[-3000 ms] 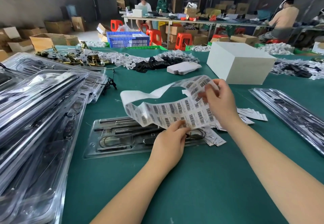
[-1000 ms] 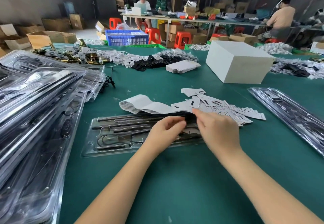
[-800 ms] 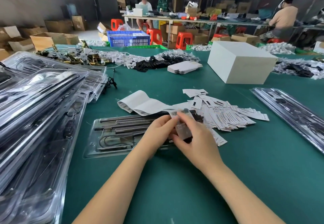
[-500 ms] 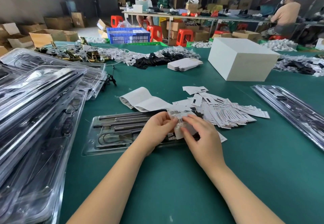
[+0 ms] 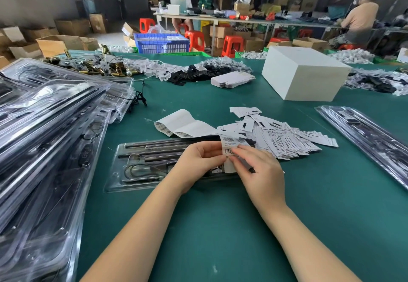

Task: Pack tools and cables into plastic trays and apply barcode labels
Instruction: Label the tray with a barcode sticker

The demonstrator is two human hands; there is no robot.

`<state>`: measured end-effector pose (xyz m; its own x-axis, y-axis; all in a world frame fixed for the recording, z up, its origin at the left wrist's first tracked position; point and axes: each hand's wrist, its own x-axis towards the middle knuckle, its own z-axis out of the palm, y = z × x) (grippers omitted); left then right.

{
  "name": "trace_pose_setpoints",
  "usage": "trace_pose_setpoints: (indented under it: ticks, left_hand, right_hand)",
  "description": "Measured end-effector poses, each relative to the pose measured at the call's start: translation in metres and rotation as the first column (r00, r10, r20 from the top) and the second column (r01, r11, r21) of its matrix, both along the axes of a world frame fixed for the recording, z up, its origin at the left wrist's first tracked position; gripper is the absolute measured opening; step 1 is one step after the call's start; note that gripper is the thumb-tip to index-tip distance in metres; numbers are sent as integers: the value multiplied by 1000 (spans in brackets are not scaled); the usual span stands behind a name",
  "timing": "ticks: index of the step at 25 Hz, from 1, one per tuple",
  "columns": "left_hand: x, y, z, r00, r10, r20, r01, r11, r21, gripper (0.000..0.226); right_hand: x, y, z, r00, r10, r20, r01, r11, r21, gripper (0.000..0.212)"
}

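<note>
You're holding a white barcode label strip [image 5: 228, 147], small black barcodes printed in rows on it, the paper bending and standing up between both grips. Your left hand [image 5: 198, 162] is pinching its left edge with curled fingers, thumb on the front. Your right hand [image 5: 258, 171] is pinching the lower right part of it, fingertips [image 5: 237, 157] curled onto a label near the lowest barcode. The strip is sitting right between the two grips, just above the right end of the clear plastic tray [image 5: 114, 178]. The rest of the strip is trailing back and left as a long white backing sheet [image 5: 185, 123], curling on the green table [image 5: 220, 226], a few barcodes showing at its far-left end.

The tray is lying flat under your hands, long side running left-right. It's holding several dark metal rods [image 5: 154, 144] in parallel slots along the top and a looped black cable [image 5: 141, 171] in the lower left compartment. Right end is hidden by your hands, can't tell what's in there.

A spread pile of white printed tags [image 5: 287, 140] is lying just right of the tray. A big stack of filled clear trays [image 5: 44, 149] is piling up on the left. More clear trays [image 5: 371, 140] are lying at the right edge. A white box [image 5: 304, 76] is sitting further back on the right.
</note>
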<state>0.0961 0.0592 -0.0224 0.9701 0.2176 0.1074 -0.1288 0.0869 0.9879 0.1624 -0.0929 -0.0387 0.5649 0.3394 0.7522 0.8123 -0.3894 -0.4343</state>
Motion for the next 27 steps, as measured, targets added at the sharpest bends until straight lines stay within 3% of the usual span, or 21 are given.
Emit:
trace_pose_setpoints:
  ticks: [14, 18, 23, 27]
  left_hand:
    - [1, 1, -2, 998, 59, 6, -58, 994, -92, 18]
    - [0, -1, -1, 998, 56, -13, -57, 997, -43, 20]
    - [0, -1, 1, 996, 80, -28, -81, 997, -14, 19]
    - [0, -3, 2, 993, 104, -56, -101, 993, 64, 16]
  right_hand:
    - [2, 0, -3, 996, 50, 81, -48, 999, -23, 22]
    - [5, 0, -1, 990, 58, 127, -58, 998, -4, 20]
    - [8, -2, 0, 955, 36, 295, -3, 994, -113, 17]
    - [9, -3, 2, 937, 76, 341, -19, 986, -167, 14]
